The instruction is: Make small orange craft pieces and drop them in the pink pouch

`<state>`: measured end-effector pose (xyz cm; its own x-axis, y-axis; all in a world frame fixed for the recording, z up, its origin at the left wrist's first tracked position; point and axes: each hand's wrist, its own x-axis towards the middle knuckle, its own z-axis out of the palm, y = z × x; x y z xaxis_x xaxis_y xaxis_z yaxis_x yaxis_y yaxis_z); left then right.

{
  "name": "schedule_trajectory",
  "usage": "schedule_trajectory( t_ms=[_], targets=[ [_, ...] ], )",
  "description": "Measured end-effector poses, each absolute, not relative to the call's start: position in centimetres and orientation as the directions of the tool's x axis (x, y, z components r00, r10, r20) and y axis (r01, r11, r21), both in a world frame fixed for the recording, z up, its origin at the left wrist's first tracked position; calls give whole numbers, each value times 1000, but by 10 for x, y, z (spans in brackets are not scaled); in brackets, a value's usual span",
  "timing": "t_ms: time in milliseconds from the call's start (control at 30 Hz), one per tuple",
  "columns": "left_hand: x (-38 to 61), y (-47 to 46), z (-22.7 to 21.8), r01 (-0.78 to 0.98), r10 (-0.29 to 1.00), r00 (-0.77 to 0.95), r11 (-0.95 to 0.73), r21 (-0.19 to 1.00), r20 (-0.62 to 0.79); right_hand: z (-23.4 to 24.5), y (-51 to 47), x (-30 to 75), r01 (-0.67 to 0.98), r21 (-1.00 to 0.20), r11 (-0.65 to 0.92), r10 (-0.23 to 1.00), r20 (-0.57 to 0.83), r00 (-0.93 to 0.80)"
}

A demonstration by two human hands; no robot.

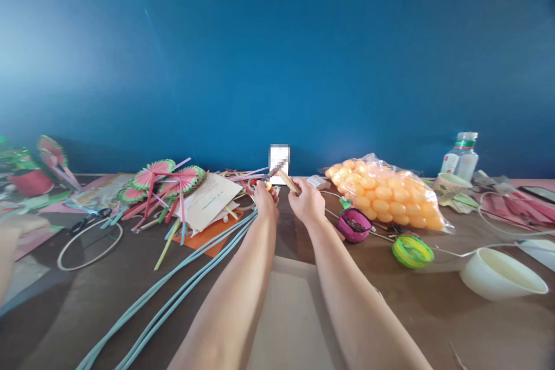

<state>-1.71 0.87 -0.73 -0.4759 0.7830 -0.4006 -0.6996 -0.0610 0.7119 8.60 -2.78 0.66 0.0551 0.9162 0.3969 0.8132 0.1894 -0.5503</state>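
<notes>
My right hand [307, 201] is closed round the pale wooden handle of a hammer [289, 181]. Its dark metal head points away from me, beside my left hand. My left hand [266, 199] is closed too, with a small yellowish piece [268, 185] showing at its fingertips; what it grips is mostly hidden. Light blue cords [203, 260] run past the left wrist toward the front left. Behind both hands stands a small white card [279, 156], partly blurred out. Below my forearms lies a grey-beige board [292, 306].
Left: watermelon-patterned paper fans [182, 179], a printed sheet [212, 202], scissors [89, 219] and another person's blurred arm [13, 237]. Right: a bag of orange balls [385, 193], a purple bowl [354, 225], green-yellow tape [411, 250], a white bowl [498, 280] and a bottle [462, 159]. A blue panel [277, 69] closes the back.
</notes>
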Motion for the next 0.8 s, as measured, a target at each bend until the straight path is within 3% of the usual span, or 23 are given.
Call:
schedule_trajectory(
  t_ms=[600,800],
  targets=[
    [-16,10,-9,-711,787,-458,-45,702,-414,4,-29,85,825,-528,202,922,386,21],
    [-18,13,-11,-678,775,-510,-93,730,-374,8,-27,89,858,-513,33,961,252,113]
  ],
)
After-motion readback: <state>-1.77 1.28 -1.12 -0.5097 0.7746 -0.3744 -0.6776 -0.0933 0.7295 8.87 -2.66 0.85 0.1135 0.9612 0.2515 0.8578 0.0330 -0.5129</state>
